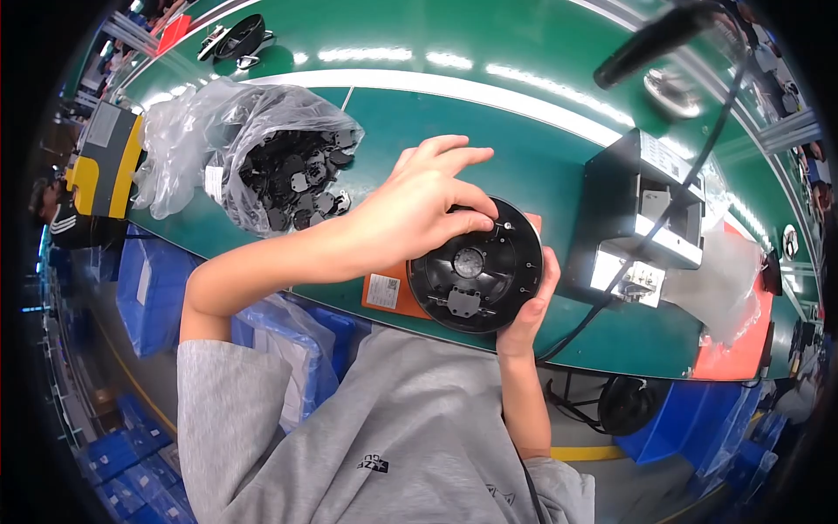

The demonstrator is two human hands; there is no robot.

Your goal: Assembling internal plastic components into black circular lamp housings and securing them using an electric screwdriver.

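A round black plastic housing (513, 301), bowl-shaped with a hub in its middle, is tilted toward me over an orange block (384, 294) with a white label. My right hand (527, 316) grips its right rim, thumb in front. My left hand (428, 205) reaches across its upper part, thumb and forefinger pinched together against the inside while the other fingers stretch away. Whatever sits between those fingertips is hidden. A small dark grey bracket (463, 302) lies fitted at the lower part of the housing, and a small metal screw or pin (508, 226) shows beside my fingertips.
Left on the green bench (393, 113) lies a clear plastic bag (253, 105) of small black parts (297, 182). A black boxy device (642, 205) stands right, crossed by a dark cable (668, 218). A blurred black handheld tool (655, 44) hangs above. Blue bins (157, 293) stand below.
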